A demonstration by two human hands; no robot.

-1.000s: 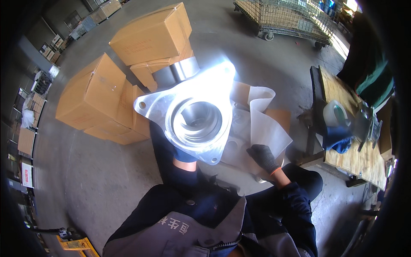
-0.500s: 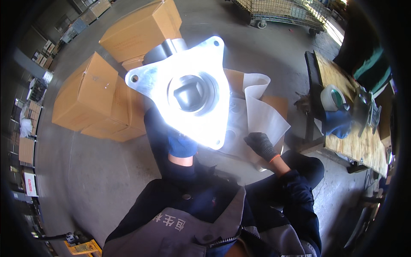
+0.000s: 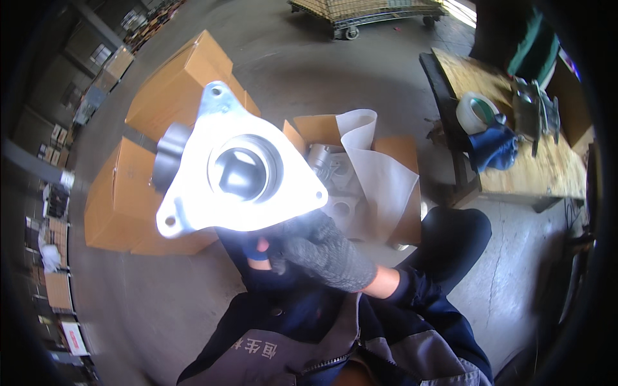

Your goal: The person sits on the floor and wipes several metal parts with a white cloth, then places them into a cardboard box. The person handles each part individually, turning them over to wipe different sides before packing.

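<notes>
A shiny silver metal flange housing (image 3: 193, 202) is held up close in front of me. Its three-cornered plate has a hole at each corner and a wide round bore in the middle; a short cylindrical stub sticks out behind on the left. My left hand (image 3: 258, 254), in a blue glove, supports it from below and behind, mostly hidden by the plate. My right hand (image 3: 331, 256), in a dark grey knit glove, has come up to the plate's lower edge with its fingers curled there. Glare washes out much of the plate.
Beyond my knees stands an open carton (image 3: 407, 154) with white sheet lining (image 3: 380, 167) and more metal parts (image 3: 344, 209). Closed cartons (image 3: 174, 83) are at the left. On the right, a wooden bench (image 3: 537, 174) bears a tape roll (image 3: 475, 112) and a blue glove (image 3: 494, 147). A wheeled cart (image 3: 373, 11) stands far off.
The flange housing has turned and shifted left and down in view. My right hand has moved from beside the open carton to the housing's lower edge. The view has also shifted.
</notes>
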